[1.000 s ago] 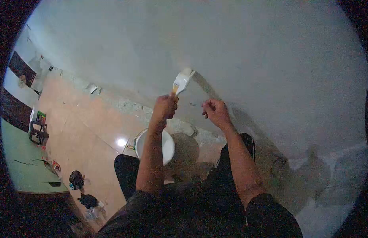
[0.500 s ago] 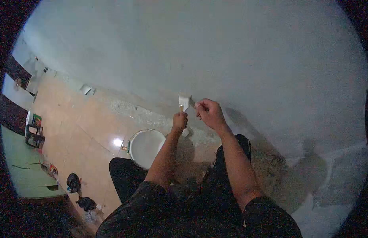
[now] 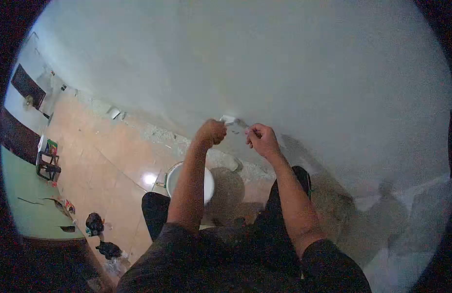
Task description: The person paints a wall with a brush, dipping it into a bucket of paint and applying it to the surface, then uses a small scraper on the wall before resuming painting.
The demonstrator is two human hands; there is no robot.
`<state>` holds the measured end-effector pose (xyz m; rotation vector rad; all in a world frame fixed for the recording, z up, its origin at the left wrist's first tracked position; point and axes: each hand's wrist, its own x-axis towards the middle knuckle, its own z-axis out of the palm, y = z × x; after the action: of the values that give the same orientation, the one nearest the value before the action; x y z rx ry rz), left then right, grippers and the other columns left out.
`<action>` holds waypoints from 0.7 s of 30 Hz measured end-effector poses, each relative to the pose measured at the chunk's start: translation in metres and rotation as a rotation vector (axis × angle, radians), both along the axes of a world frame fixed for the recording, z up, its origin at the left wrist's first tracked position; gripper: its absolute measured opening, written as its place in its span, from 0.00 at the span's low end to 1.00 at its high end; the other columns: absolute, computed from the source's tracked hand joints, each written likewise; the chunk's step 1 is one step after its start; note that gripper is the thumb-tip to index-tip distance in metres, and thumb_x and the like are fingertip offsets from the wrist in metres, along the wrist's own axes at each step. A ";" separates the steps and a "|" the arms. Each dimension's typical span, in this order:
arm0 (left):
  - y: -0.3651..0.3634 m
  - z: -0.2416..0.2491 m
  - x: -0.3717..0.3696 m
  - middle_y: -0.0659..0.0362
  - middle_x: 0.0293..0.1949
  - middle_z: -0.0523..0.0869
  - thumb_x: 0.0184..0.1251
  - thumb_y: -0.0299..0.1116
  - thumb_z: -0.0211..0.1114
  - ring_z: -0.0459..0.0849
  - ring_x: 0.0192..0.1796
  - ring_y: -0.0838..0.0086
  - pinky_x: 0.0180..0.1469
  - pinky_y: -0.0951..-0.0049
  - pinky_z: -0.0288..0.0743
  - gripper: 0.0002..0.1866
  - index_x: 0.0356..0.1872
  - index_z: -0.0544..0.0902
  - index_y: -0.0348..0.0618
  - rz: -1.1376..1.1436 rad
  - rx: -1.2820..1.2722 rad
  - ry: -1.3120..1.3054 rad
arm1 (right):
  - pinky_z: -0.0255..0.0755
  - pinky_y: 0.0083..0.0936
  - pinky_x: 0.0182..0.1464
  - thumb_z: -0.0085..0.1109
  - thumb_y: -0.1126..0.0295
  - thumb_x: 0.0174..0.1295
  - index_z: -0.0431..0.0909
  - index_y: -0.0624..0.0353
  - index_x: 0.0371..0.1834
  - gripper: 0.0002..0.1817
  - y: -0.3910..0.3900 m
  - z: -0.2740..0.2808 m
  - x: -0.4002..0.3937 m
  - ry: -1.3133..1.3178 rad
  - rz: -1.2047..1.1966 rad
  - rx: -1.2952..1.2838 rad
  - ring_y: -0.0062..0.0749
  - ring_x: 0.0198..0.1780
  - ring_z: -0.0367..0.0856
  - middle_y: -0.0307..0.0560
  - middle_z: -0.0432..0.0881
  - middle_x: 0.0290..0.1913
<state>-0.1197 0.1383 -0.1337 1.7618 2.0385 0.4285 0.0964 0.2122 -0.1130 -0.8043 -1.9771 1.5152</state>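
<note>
My left hand (image 3: 212,133) is wrapped round the handle of a putty knife (image 3: 228,119), whose wide end is coated in white paste. Close to the grey wall (image 3: 304,63), this white end meets a second, greyish putty knife (image 3: 241,123) in my right hand (image 3: 264,140). The fingers of my right hand are pinched on that tool, its handle mostly hidden. Under my left forearm stands a white bucket (image 3: 209,186), partly covered by the arm.
Rubble and flaked plaster (image 3: 221,158) line the foot of the wall, above the tan tiled floor (image 3: 109,146). A dark stool (image 3: 48,166) stands at the left. Black bags (image 3: 94,224) lie on the floor nearer to me. My knees flank the bucket.
My left hand has risen and turned over, tilting its putty knife sideways against the other blade. My right hand has shifted slightly right and down. The view has moved a little.
</note>
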 end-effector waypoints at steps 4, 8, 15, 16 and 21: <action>-0.004 0.051 -0.009 0.66 0.15 0.70 0.67 0.42 0.54 0.67 0.14 0.79 0.15 0.74 0.57 0.14 0.27 0.76 0.43 0.023 0.010 -0.098 | 0.71 0.21 0.25 0.54 0.69 0.64 0.76 0.66 0.30 0.10 -0.004 0.007 0.001 0.002 -0.018 -0.044 0.20 0.21 0.76 0.41 0.79 0.21; -0.042 0.104 0.033 0.70 0.14 0.65 0.68 0.44 0.52 0.60 0.12 0.83 0.13 0.79 0.49 0.15 0.25 0.74 0.47 0.616 0.042 -1.083 | 0.71 0.21 0.24 0.53 0.69 0.65 0.76 0.66 0.31 0.11 -0.003 0.000 0.000 0.020 -0.025 -0.017 0.20 0.21 0.76 0.41 0.78 0.21; -0.040 -0.015 0.037 0.69 0.14 0.66 0.70 0.46 0.50 0.61 0.12 0.84 0.13 0.80 0.51 0.16 0.28 0.74 0.48 0.558 0.142 -1.340 | 0.72 0.20 0.25 0.54 0.68 0.64 0.76 0.65 0.31 0.10 -0.005 0.011 0.007 0.038 -0.025 0.007 0.19 0.22 0.76 0.41 0.78 0.21; -0.034 -0.030 0.044 0.69 0.14 0.66 0.71 0.46 0.50 0.61 0.12 0.83 0.13 0.79 0.51 0.16 0.28 0.74 0.48 0.610 0.120 -1.319 | 0.72 0.20 0.25 0.54 0.67 0.64 0.76 0.65 0.31 0.11 -0.001 0.006 0.006 0.023 -0.022 0.063 0.19 0.22 0.76 0.41 0.78 0.21; -0.012 -0.081 0.057 0.68 0.14 0.66 0.68 0.49 0.53 0.64 0.12 0.81 0.12 0.76 0.53 0.16 0.27 0.73 0.48 0.587 0.134 -1.397 | 0.73 0.21 0.27 0.56 0.66 0.63 0.77 0.65 0.32 0.11 0.001 0.005 0.006 0.028 -0.034 -0.055 0.21 0.23 0.77 0.42 0.79 0.23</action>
<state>-0.0627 0.1264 -0.2146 0.4257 1.3321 1.4560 0.1025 0.2130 -0.1078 -0.8307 -1.8999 1.5591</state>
